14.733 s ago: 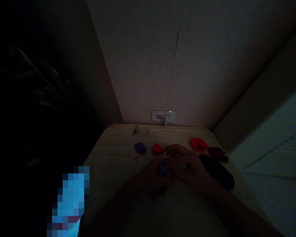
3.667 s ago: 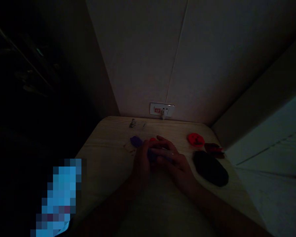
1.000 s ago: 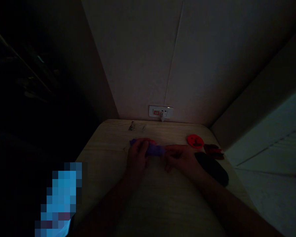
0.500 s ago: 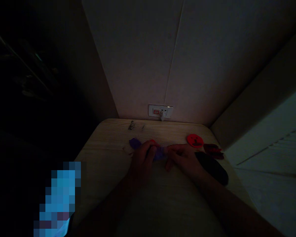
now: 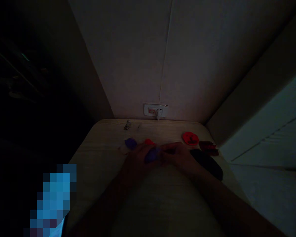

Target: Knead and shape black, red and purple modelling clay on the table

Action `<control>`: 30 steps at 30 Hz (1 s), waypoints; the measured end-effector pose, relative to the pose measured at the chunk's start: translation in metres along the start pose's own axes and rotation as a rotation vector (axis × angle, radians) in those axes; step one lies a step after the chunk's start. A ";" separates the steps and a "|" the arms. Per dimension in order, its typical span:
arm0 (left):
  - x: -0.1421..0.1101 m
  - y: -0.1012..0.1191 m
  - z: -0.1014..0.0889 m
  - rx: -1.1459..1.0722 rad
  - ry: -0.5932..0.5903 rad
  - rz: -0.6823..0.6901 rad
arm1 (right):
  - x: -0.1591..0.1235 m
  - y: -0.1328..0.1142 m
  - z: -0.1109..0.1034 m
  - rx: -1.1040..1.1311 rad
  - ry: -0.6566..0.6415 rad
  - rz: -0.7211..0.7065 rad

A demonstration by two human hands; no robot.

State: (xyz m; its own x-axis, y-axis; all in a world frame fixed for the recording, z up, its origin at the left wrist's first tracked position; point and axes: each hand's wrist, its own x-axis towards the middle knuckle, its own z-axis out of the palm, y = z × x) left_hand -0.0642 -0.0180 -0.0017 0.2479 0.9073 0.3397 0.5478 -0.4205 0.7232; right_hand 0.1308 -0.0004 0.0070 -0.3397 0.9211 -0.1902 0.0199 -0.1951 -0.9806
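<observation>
A soft purple lump [image 5: 151,155], which looks like modelling clay, lies between my hands just above the wooden tabletop. Its right end has a paler, thin part like clear wrapping, though the dark blurs it. My left hand [image 5: 136,159] closes its fingers on the lump's left side. From the right, my right hand [image 5: 176,156] pinches the pale end with thumb and fingertips. A red piece [image 5: 148,141] shows just behind my left fingers, partly hidden. Another purple piece [image 5: 131,143] lies beyond my left hand.
On the wooden tabletop [image 5: 93,164], a red disc with dark marks [image 5: 190,138], a dark red piece [image 5: 209,148] and a black oblong object [image 5: 208,163] lie right. A wall socket with a plug [image 5: 156,110] sits behind. A lit, pixelated screen [image 5: 54,194] is at lower left.
The view has shifted slightly, moving everything a little left. My left thumb has moved off the top of the purple lump, baring more of it. Both hands stay at the lump.
</observation>
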 end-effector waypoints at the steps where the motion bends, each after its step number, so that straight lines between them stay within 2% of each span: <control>1: 0.000 0.000 0.000 -0.017 0.004 -0.001 | 0.001 0.001 0.001 0.033 0.019 0.003; 4: -0.001 0.001 -0.002 -0.075 0.029 0.023 | 0.001 0.002 0.004 0.133 0.027 0.066; 7: -0.002 0.000 -0.002 -0.061 0.049 0.065 | -0.003 0.000 0.004 0.145 -0.060 0.144; 11: -0.004 -0.003 0.000 -0.007 -0.010 0.160 | -0.007 -0.003 0.004 0.106 -0.150 0.164; 13: -0.004 -0.003 0.001 0.018 -0.018 0.178 | -0.007 -0.003 0.005 0.102 -0.139 0.146; 17: -0.002 0.000 0.003 0.029 0.038 0.149 | -0.005 0.003 0.011 0.103 -0.068 0.082; 23: -0.002 0.007 0.003 -0.042 0.137 0.001 | -0.001 0.005 0.010 0.126 0.067 0.047; 27: 0.003 0.006 0.001 -0.356 0.286 -0.272 | 0.004 0.005 0.005 0.173 0.189 -0.013; 30: 0.008 0.003 0.000 -0.549 0.305 -0.440 | 0.007 0.007 0.001 0.216 0.229 -0.065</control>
State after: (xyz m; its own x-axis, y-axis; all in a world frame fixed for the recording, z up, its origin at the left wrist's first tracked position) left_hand -0.0605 -0.0121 0.0034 -0.1765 0.9833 0.0447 0.0497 -0.0365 0.9981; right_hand 0.1280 0.0041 -0.0013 -0.1124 0.9811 -0.1574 -0.2036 -0.1778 -0.9628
